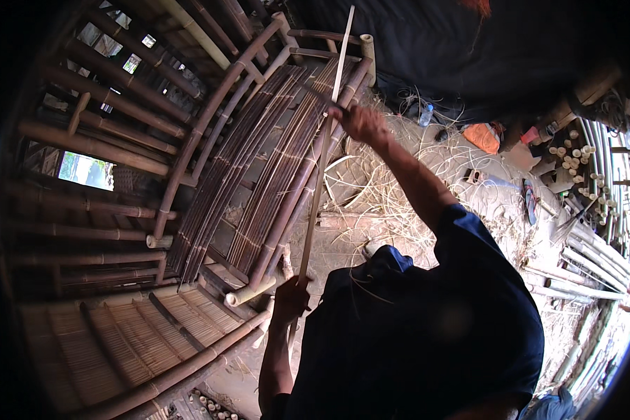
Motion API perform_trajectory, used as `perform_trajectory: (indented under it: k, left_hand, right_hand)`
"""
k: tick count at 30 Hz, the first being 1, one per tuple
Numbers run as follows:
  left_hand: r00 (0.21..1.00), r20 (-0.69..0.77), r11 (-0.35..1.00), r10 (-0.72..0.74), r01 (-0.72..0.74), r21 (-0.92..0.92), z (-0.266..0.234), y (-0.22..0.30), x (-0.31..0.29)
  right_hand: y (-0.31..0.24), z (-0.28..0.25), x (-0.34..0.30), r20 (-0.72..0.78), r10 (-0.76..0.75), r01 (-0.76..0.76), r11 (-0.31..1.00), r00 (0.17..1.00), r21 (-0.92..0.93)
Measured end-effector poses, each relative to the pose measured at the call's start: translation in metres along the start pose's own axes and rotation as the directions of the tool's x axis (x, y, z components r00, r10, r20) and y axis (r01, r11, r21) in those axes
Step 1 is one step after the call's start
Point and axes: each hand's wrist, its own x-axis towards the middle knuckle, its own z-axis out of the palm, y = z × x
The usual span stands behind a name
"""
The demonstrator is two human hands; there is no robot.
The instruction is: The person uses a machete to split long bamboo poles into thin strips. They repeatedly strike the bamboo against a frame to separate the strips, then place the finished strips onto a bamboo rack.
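A long, narrow bamboo strip (pixel 315 203) runs from low in the view to the far top edge, pale beyond my right hand and darker on the near side. My left hand (pixel 290 301) is closed around its near part, close to my body. With the arm stretched far forward, my right hand (pixel 360 124) is closed on a knife, its fingers beside the strip. The knife's dark blade (pixel 320 94) points left across the strip and is slightly blurred. The knife's handle is hidden in the hand.
Left of the strip stands a bamboo bench (pixel 266 182) with a slatted seat; a bamboo platform (pixel 119 343) lies nearer. Thin shavings (pixel 399 175) litter the ground. Bamboo poles (pixel 595 259) lie at right. A plastic bottle (pixel 425 115) and an orange bag (pixel 481 138) sit farther off.
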Motion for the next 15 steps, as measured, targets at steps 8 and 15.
perform_trajectory:
  k: [8,15]
  left_hand:
    - [0.994,-0.102,0.999,0.042,-0.038,0.038,0.020,0.053,0.092]
    - [0.978,-0.109,0.930,0.179,-0.132,0.344,0.027,0.047,0.063]
  right_hand:
    - [-0.081,-0.066,-0.169,0.536,-0.247,0.095,0.951,0.807,0.295]
    - [-0.035,-0.030,-0.140,0.342,-0.156,0.136,0.987,0.927,0.081]
